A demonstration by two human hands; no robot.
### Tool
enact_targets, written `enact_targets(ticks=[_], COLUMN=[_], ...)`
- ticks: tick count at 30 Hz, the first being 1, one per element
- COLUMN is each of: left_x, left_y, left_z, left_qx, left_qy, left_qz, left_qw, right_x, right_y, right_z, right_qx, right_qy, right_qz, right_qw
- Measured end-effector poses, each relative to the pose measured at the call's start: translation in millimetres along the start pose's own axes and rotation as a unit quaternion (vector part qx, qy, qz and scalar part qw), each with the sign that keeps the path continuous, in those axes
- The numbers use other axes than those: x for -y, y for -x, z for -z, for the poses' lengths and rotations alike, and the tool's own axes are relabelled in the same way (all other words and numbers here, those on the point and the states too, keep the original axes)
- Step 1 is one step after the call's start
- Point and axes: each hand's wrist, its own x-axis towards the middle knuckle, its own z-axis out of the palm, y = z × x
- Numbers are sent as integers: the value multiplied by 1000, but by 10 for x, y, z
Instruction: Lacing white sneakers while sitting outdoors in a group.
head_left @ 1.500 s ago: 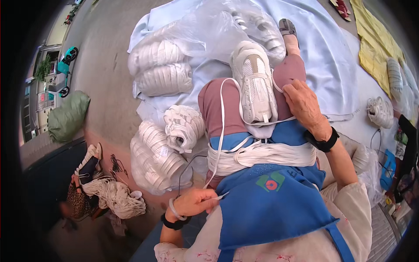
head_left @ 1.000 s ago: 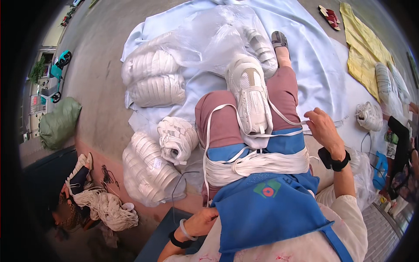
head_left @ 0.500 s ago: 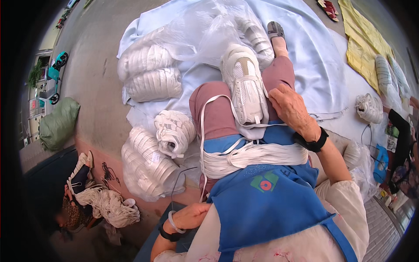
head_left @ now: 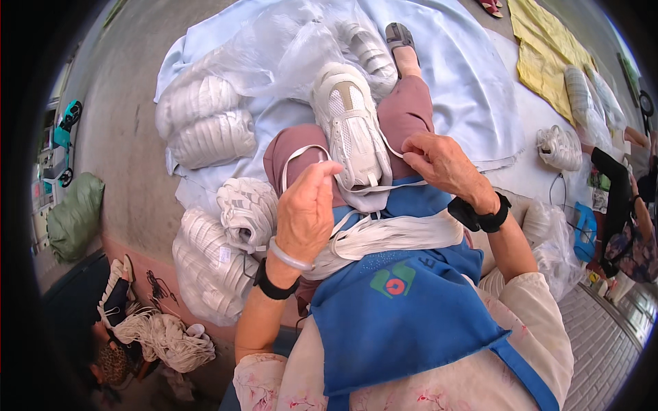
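Note:
A white sneaker (head_left: 353, 130) with mesh panels rests between my knees, its heel toward me. My right hand (head_left: 442, 164) is closed beside the shoe's right side, thumb and finger pinching a white shoelace (head_left: 389, 146). Above my left thigh is my left hand (head_left: 308, 209), its fingers pressed together near the shoe's heel. A loop of lace (head_left: 293, 156) passes close to those fingertips. Whatever they hold is hidden. Across my lap, over a blue apron (head_left: 397, 335), lies a thick bundle of white laces (head_left: 397, 240).
Several plastic-wrapped shoe stacks (head_left: 212, 133) lie on a pale blue cloth (head_left: 473, 103). Beside my left knee are a white shoe pair (head_left: 247, 209) and another wrapped stack (head_left: 212, 264). At the right sits a person (head_left: 634, 233); a lace heap (head_left: 168, 342) lies at lower left.
My left hand has risen from beside my left hip to above my thigh, near the shoe's heel. My right hand stays by the shoe. The whole view has shifted slightly.

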Motion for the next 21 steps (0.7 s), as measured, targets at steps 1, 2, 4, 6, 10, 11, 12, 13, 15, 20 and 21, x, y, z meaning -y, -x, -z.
enact_targets(ticks=[1,2,4,6,10,11,12,13,15,20,21], left_x=[23,16,-24,-15,183,234,248,255,269,173,121], left_y=[-64,-98,-166,-170,-117,-97,-84,-44,-21,-60,-89], left_z=[-103,-164,-270,-358,-536,-550,-548,-530,-525,-447,-398], left_qx=[2,6,96,119,104,103,103,114,119,120,124], left_qy=[-87,-86,-172,-228,-308,-361,-360,-376,-394,-297,-241], left_qz=[-88,-87,-20,-30,-90,-124,-127,-138,-156,-132,-114], left_qw=[992,992,980,966,942,919,918,909,898,938,956], right_x=[137,234,235,229,208,204,193,167,169,153,52], right_y=[-23,-36,-5,10,26,59,80,116,163,151,146], right_z=[67,78,-64,-209,-457,-486,-488,-488,-488,-245,-170], right_qx=[31,62,43,27,7,24,40,22,12,40,45], right_qy=[-55,-111,-55,1,83,83,85,116,106,35,-14], right_qz=[-46,-92,-83,-70,1,6,10,53,45,2,27], right_qw=[997,988,994,997,997,996,995,992,993,999,999])
